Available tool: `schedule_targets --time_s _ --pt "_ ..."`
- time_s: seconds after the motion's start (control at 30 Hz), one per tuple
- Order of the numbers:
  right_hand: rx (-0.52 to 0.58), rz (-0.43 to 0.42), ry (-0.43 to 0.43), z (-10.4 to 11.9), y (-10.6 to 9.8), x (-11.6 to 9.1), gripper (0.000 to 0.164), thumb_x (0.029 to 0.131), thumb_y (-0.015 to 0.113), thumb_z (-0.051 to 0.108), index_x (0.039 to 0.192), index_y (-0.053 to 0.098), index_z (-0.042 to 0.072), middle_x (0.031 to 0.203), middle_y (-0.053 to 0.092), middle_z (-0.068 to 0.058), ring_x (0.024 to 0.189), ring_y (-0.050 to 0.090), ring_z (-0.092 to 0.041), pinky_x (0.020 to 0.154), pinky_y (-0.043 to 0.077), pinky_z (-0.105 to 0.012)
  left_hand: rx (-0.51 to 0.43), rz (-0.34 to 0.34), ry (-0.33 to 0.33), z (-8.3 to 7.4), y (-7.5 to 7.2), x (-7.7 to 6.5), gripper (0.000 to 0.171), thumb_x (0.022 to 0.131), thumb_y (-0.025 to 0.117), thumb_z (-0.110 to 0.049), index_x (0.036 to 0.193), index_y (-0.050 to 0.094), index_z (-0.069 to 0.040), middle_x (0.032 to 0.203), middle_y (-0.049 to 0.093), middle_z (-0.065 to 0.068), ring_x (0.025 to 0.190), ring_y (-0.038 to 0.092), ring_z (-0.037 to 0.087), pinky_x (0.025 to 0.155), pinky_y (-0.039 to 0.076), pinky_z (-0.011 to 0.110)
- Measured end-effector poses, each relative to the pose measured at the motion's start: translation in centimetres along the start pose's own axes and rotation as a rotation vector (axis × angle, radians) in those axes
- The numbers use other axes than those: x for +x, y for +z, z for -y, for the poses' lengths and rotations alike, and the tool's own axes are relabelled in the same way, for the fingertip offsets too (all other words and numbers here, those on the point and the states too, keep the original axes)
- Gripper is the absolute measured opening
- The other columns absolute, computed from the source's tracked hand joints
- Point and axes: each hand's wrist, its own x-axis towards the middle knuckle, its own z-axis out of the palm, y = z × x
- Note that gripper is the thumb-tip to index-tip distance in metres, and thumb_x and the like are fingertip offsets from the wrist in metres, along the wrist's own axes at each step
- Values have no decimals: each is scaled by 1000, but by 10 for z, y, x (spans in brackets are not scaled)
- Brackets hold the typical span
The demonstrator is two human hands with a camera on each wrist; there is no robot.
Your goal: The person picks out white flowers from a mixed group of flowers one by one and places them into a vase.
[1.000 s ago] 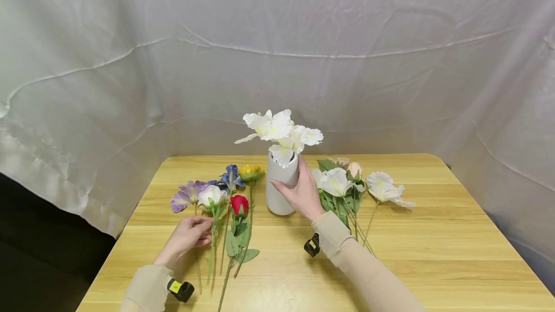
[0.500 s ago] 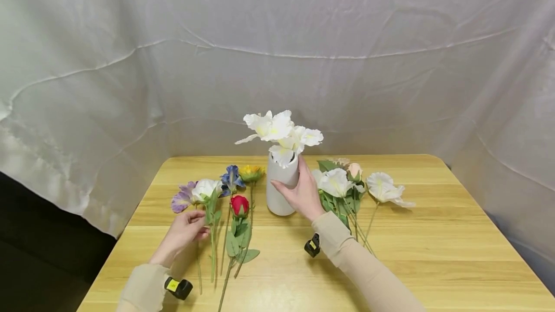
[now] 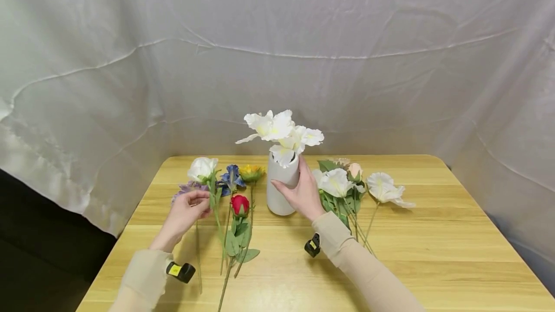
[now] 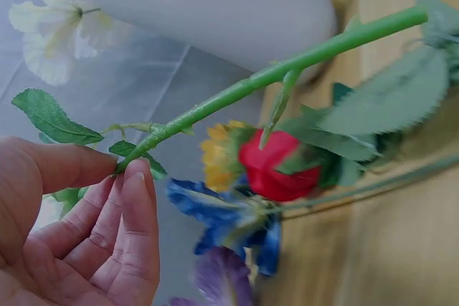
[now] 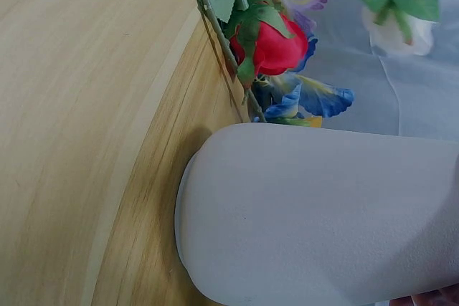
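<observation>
Between thumb and fingertips, my left hand [image 3: 189, 212] pinches the green stem [image 4: 237, 91] of a white rose [image 3: 202, 169]. The bloom is raised at the left of the table, overlapping the purple flower [image 3: 191, 188] in the head view. My right hand [image 3: 303, 189] grips the side of a white vase [image 3: 279, 196] that stands upright at the middle back. Two large white flowers [image 3: 273, 126] stick out of the vase's mouth. In the right wrist view the vase [image 5: 323, 213] fills the lower right, with only fingertips of that hand at the bottom corner.
Left of the vase lie a red rose [image 3: 240, 205], a blue iris [image 3: 232, 178] and a yellow flower [image 3: 251, 173]. To its right are white flowers [image 3: 336, 183], a pale pink rosebud [image 3: 354, 171] and another white bloom [image 3: 386, 189]. A grey curtain [image 3: 325, 85] hangs behind the wooden table [image 3: 433, 254].
My left hand has lifted the white rose upward and away from the other flowers, its stem now slanting. The right hand has stayed on the vase.
</observation>
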Motion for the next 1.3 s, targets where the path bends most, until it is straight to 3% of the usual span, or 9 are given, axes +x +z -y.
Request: schedule_targets --time_s 0.3,0.6,0.87,0.93,1.13,1.3 --pt "4 -9 -12 -1 0 -1 96 82 83 37 156 30 7 141 55 -20 127 58 -39 103 52 -58 30 -52 97 -32 2 12 30 97 57 -4 124 60 10 107 70 16 81 68 4 79 60 17" --pt "5 1 -3 0 -1 1 96 81 84 36 156 30 9 142 55 -19 128 57 -39 104 51 -58 76 -164 248 -64 15 17 26 96 65 -14 116 67 3 112 70 24 78 66 3 69 57 15" --pt "2 3 -1 0 -1 0 97 81 84 36 156 29 8 142 55 -19 128 57 -39 104 52 -58 -57 -225 349 -90 33 22 23 96 68 -15 111 69 3 109 72 23 77 69 -3 75 57 14" --pt "1 2 -2 -1 0 1 97 81 84 36 156 29 7 142 54 -19 128 57 -39 104 52 -58 -110 -249 383 -95 37 23 22 95 69 -12 110 69 4 104 74 18 75 69 -3 75 58 15" --pt "5 -2 -6 -1 0 0 97 81 84 36 156 29 7 143 54 -19 128 58 -39 103 52 -58 -254 -303 443 -110 48 26 20 92 70 -5 109 69 6 82 71 -19 70 69 -1 73 60 18" --pt "-1 -2 -8 -1 0 1 98 82 84 37 157 28 7 144 53 -19 129 57 -39 104 52 -58 -301 -326 487 -120 54 30 20 93 71 -8 108 70 5 80 71 -23 70 70 -1 71 59 17"
